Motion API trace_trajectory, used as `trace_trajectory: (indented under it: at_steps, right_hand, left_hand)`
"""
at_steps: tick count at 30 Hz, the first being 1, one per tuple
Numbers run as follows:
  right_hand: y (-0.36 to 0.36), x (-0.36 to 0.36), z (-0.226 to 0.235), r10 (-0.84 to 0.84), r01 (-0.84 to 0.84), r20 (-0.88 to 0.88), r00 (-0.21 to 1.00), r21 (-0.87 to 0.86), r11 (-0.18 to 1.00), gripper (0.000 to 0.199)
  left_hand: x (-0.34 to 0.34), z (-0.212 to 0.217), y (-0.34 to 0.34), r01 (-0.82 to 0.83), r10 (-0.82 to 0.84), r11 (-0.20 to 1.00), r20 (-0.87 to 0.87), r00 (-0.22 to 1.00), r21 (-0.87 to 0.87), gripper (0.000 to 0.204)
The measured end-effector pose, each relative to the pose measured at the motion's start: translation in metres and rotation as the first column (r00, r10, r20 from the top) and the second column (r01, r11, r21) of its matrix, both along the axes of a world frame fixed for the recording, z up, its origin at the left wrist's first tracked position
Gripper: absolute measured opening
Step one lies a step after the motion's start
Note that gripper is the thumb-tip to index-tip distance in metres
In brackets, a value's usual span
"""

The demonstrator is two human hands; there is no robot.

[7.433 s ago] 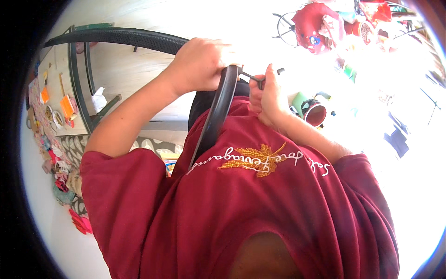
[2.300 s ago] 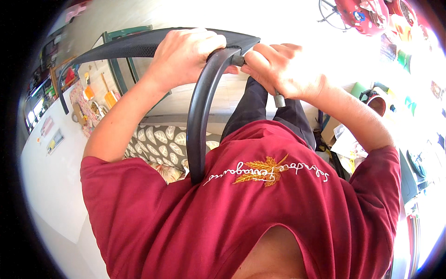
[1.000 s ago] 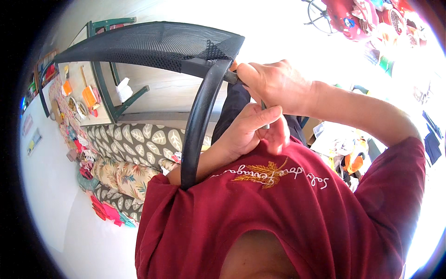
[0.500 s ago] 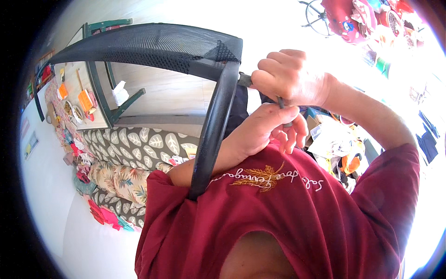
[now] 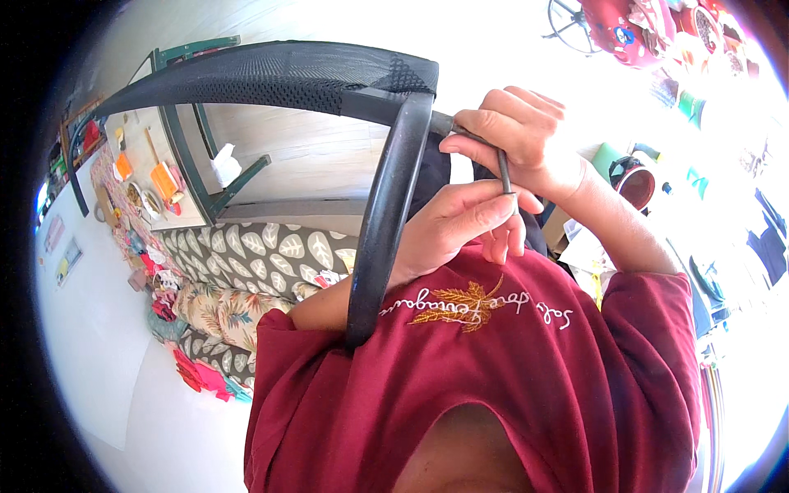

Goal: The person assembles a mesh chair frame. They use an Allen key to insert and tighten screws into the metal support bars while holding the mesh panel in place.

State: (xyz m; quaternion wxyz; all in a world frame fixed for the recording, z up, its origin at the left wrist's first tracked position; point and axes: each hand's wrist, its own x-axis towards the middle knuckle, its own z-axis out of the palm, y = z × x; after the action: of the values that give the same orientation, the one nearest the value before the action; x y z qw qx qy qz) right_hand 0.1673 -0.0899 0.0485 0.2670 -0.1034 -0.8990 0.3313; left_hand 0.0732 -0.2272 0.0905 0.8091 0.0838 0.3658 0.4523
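Since half a second ago, left hand [image 5: 460, 226] has risen to pinch the thin dark metal hex key [image 5: 503, 168]; right hand [image 5: 522, 135] fingers curl around it beside the black mesh chair frame [image 5: 386, 222].

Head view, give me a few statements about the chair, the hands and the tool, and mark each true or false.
1. Both hands are on the thin metal tool. True: right hand grips its top, left hand pinches its lower end.
2. The tool sits where the chair's curved arm joins the mesh back. True.
3. The mesh back is white. False: it is black.
4. The shirt is blue. False: it is dark red.
5. The left forearm passes to the right of the curved arm. False: it crosses behind it from the left.
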Motion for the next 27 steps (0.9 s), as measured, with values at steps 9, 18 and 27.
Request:
trace_trajectory:
  at_steps: [9, 18, 27]
  right_hand:
    - [0.013, -0.005, 0.005, 0.107, -0.112, 0.048, 0.993, 0.134, 0.985, 0.026]
    - [-0.005, -0.007, -0.003, 0.032, -0.052, 0.16, 0.987, 0.125, 0.991, 0.034]
    - [0.014, -0.007, 0.007, 0.291, -0.227, 0.331, 0.897, -0.219, 0.949, 0.036]
  left_hand:
    - [0.001, -0.008, -0.006, -0.163, 0.169, 0.985, -0.352, 0.921, 0.047, 0.031]
    - [0.014, -0.013, 0.012, 0.286, 0.779, 0.506, -0.573, 0.254, 0.814, 0.029]
    - [0.038, -0.032, 0.06, 0.252, 0.918, 0.385, -0.398, -0.001, 0.888, 0.013]
